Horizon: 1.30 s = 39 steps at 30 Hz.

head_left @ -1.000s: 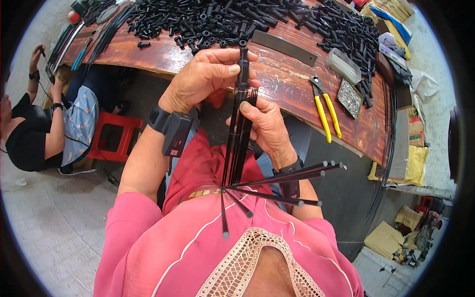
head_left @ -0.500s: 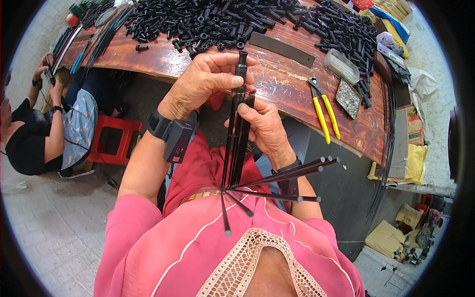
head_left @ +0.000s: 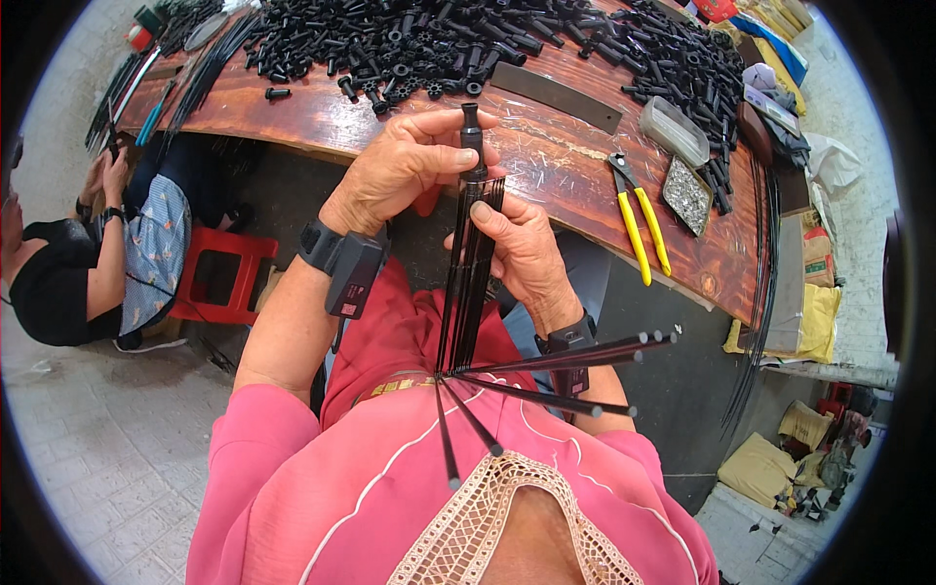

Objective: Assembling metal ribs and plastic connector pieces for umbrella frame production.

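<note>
My left hand (head_left: 405,164) pinches an upright black plastic umbrella runner (head_left: 471,132), a tube with a flared top and a wider collar at its lower end. Just below, my right hand (head_left: 517,249) is closed round a bundle of black umbrella ribs (head_left: 466,292), with the thumb pressed across the front. The bundle's upper ends stand beside and under the collar; fingers hide part of where they meet. Lower down, at a joint near my waist, several thicker rods (head_left: 546,398) with round tips fan out toward my chest and to the right.
Yellow-handled pliers (head_left: 639,219), a metal bar (head_left: 556,97), a clear plastic box (head_left: 675,132) and a tray of small metal bits (head_left: 688,195) lie on the wooden table (head_left: 546,175). Black plastic parts (head_left: 390,44) are heaped behind. A co-worker (head_left: 73,263) sits left beside a red stool (head_left: 226,278).
The runner and bundle have shifted very slightly, and the fanned rods have swung a little outward. My grips stay the same. The co-worker's hands have moved.
</note>
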Tool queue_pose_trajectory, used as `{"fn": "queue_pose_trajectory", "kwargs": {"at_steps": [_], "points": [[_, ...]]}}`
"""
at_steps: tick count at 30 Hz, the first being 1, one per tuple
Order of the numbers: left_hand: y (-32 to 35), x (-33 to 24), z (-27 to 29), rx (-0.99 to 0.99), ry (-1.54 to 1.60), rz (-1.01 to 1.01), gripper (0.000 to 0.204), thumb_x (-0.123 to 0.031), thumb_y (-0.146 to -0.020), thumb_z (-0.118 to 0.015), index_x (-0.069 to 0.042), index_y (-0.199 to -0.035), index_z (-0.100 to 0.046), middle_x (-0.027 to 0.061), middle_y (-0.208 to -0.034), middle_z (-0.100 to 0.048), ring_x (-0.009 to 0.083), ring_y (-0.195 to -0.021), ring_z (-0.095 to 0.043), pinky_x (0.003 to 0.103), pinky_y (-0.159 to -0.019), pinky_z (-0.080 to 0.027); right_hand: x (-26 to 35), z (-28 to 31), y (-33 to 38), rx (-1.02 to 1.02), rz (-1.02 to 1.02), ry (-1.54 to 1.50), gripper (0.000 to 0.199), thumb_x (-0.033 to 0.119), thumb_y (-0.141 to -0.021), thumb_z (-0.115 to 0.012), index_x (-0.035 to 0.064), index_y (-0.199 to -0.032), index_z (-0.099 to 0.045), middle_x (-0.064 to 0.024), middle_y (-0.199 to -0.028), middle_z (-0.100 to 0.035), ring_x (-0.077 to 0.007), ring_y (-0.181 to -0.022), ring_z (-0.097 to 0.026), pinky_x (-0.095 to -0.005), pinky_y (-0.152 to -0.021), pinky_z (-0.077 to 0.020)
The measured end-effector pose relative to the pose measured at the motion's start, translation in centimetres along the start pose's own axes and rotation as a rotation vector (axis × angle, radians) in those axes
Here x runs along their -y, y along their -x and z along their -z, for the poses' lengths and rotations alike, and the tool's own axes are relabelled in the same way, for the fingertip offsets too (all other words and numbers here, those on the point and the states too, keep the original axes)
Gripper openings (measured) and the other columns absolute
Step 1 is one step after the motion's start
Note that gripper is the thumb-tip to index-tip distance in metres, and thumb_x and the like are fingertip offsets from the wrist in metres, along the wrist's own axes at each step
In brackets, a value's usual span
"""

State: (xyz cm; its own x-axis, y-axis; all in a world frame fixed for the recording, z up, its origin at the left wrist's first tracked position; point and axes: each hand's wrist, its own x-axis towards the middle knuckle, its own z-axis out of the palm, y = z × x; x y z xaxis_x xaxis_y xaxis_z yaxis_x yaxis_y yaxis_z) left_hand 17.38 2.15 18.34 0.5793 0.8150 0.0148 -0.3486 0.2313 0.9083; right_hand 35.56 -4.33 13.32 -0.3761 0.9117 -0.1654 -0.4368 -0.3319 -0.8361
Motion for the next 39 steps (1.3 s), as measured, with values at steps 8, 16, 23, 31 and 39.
{"fn": "queue_pose_trajectory", "kwargs": {"at_steps": [8, 16, 23, 31, 39], "points": [[0.0, -0.1, 0.8, 0.043, -0.090, 0.033, 0.051, -0.017, -0.083, -0.071, -0.001, -0.129, -0.055, 0.0110, -0.102, -0.068, 0.0173, -0.093, -0.066, 0.025, -0.079, -0.051, 0.3, -0.8, 0.2, 0.010, 0.001, -0.040, 0.022, 0.023, -0.093, -0.064, 0.0040, -0.105, -0.063, -0.0135, -0.079, -0.071, -0.0094, -0.055, -0.064, -0.0163, -0.037, -0.0357], [0.4, -0.6, 0.2, 0.057, -0.062, 0.005, 0.060, -0.011, -0.087, -0.064, -0.006, -0.143, -0.042, 0.0149, -0.104, -0.067, 0.0196, -0.095, -0.066, 0.029, -0.084, -0.052, 0.3, -0.2, -0.1, 0.044, 0.012, -0.029, 0.025, 0.023, -0.092, -0.065, 0.0031, -0.107, -0.063, -0.0139, -0.080, -0.071, -0.0086, -0.054, -0.063, -0.0159, -0.037, -0.0352], [1.5, -0.4, -0.3, -0.065, -0.096, -0.017, 0.065, -0.006, -0.087, -0.060, -0.010, -0.148, -0.036, 0.0178, -0.106, -0.066, 0.0225, -0.098, -0.065, 0.033, -0.088, -0.052, -0.1, -0.5, -0.1, 0.009, 0.028, 0.001, 0.026, 0.024, -0.091, -0.067, 0.0026, -0.106, -0.068, -0.0083, -0.080, -0.072, -0.0023, -0.049, -0.056, -0.0136, -0.036, -0.0303], [2.0, -0.7, -1.2, 0.006, -0.223, -0.094, 0.070, 0.003, -0.077, -0.064, -0.007, -0.143, -0.044, 0.0130, -0.111, -0.065, 0.0189, -0.101, -0.064, 0.030, -0.091, -0.050, 0.0, 0.1, -0.2, 0.069, 0.031, -0.042, 0.024, 0.021, -0.093, -0.065, 0.0032, -0.109, -0.063, -0.0111, -0.081, -0.071, -0.0095, -0.059, -0.066, -0.0154, -0.038, -0.0350], [1.8, -1.0, -1.1, 0.010, -0.226, -0.040, 0.064, 0.008, -0.075, -0.060, -0.002, -0.137, -0.050, 0.0119, -0.113, -0.065, 0.0168, -0.101, -0.064, 0.026, -0.085, -0.053, 0.1, -1.0, -0.2, 0.011, 0.034, -0.186, 0.023, 0.017, -0.092, -0.065, 0.0011, -0.108, -0.063, -0.0089, -0.085, -0.070, -0.0165, -0.068, -0.070, -0.0198, -0.050, -0.0540]]}}
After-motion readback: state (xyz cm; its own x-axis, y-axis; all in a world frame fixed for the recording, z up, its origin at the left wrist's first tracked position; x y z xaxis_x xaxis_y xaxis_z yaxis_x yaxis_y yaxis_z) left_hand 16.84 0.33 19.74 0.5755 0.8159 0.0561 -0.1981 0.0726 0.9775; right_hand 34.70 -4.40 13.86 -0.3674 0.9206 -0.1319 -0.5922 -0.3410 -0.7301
